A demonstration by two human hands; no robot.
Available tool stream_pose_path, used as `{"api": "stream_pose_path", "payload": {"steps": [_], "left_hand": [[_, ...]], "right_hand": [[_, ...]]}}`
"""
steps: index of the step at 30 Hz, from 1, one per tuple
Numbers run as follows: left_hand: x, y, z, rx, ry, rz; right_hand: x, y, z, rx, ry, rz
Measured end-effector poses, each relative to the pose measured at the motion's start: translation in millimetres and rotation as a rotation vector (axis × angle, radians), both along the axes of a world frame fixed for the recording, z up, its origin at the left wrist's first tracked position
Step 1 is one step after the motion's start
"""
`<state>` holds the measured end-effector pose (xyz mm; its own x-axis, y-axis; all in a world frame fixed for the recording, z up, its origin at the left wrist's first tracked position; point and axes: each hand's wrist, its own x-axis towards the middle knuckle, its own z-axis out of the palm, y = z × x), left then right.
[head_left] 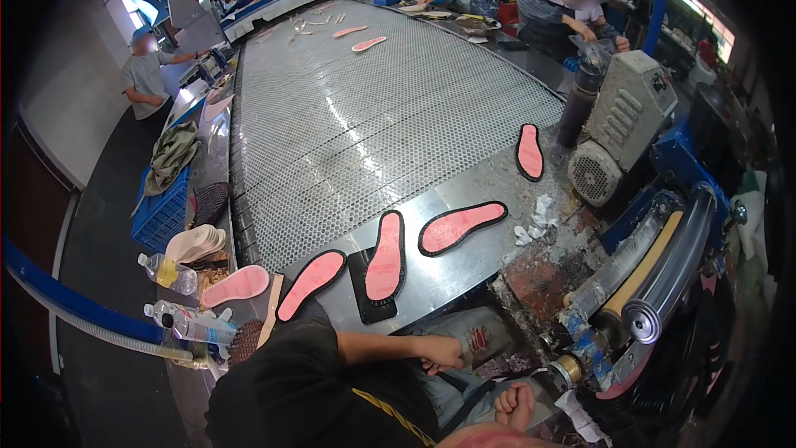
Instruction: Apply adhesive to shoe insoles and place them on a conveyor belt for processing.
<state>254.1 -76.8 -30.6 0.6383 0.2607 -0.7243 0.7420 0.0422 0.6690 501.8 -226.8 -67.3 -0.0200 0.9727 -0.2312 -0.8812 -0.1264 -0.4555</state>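
Down at the near edge, the left hand [439, 354] rests curled on the lap below the steel table [464, 270], holding nothing I can make out. The right hand [516, 406] is a loose fist, its palm hidden. Nearest them, pink black-rimmed soles [385, 255] lie on the table, one [310, 284] partly cut off by a dark sleeve.

Mesh conveyor belt [365, 108] runs ahead; steel plate [464, 257] at its near end carries four shoe soles [385, 257]. Motor [622, 124] right of plate, roller [663, 282] nearer right. Crate [162, 216], sole stack [195, 242], bottles [186, 323] left.
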Motion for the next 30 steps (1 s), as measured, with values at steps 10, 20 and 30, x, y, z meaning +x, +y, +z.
{"api": "stream_pose_path", "payload": {"steps": [10,20,30], "left_hand": [[52,17,-10,-0.122,-0.464,0.16],[55,20,-26,-0.134,-0.629,-0.052],[47,23,-28,-0.235,-0.514,0.061]], "right_hand": [[-29,32,-10,-0.288,-0.345,0.191],[-31,36,-3,0.013,-0.084,-0.224],[-43,48,-9,-0.162,-0.058,-0.318]]}}
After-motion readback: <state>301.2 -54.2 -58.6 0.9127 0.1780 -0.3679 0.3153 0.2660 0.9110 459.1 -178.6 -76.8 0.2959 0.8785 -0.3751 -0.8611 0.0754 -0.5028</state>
